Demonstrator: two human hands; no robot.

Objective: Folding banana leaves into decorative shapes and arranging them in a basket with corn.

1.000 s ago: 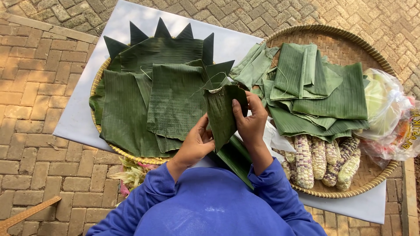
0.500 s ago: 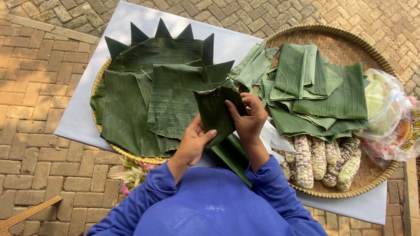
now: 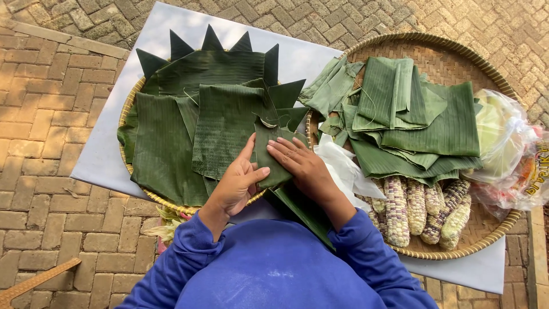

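Note:
A folded strip of green banana leaf lies between my two hands, above the near edge of the left woven tray. My left hand pinches its left side with thumb and fingers. Flat on top of it, my right hand presses the fold down. The left tray is lined with banana leaf pieces, and several pointed leaf triangles stick out along its far rim. More dark leaf hangs below my hands over my blue top.
A larger woven tray on the right holds a pile of folded banana leaves, several corn cobs, white plastic and clear bags. Both trays sit on a white board over brick paving.
The folded leaf piece was held up and tilted between my hands. Both hands have lowered it and now press it flat against the leaves on the left tray.

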